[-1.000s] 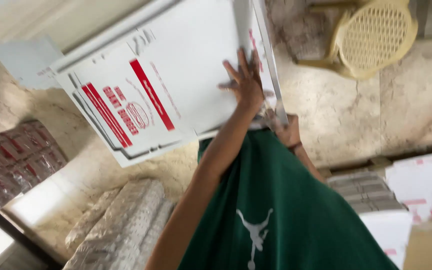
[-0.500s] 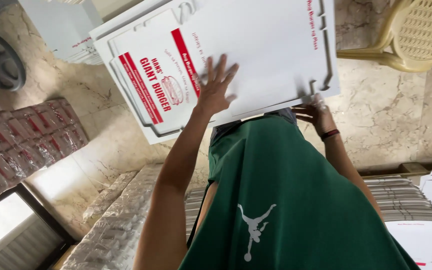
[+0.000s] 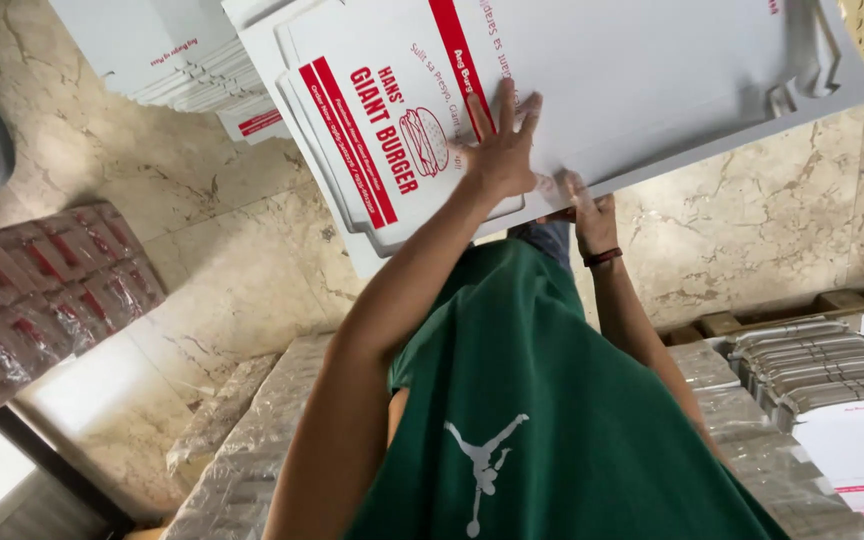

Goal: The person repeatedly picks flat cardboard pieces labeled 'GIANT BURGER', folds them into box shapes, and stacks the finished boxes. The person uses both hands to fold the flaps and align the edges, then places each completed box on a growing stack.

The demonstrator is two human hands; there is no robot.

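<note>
1. We see a flat, unfolded white cardboard box blank (image 3: 642,80) with red stripes and a small burger drawing, lying on top of more blanks of the same kind, at the top of the head view, above the green shirt (image 3: 552,420).
2. Its long axis runs from the lower left, where the red-printed end sits, up to the right, where the cut tabs lie; the printed end points toward the marble floor (image 3: 202,230).
3. Our left hand (image 3: 502,145) lies flat on the blank's printed face, fingers spread and straight, pressing rather than clasping.
4. Our right hand (image 3: 587,210), with a dark band at the wrist, sits at the blank's near edge just right of the left hand; its fingers touch the edge, but we cannot tell whether they close round it.
5. Left of the blank, a further stack of white blanks (image 3: 177,60) rests on the beige marble floor.
6. Further left lie plastic-wrapped red packs (image 3: 32,290).
7. Below the blank, either side of the shirt, sit wrapped bundles of flat cardboard (image 3: 812,370).
</note>
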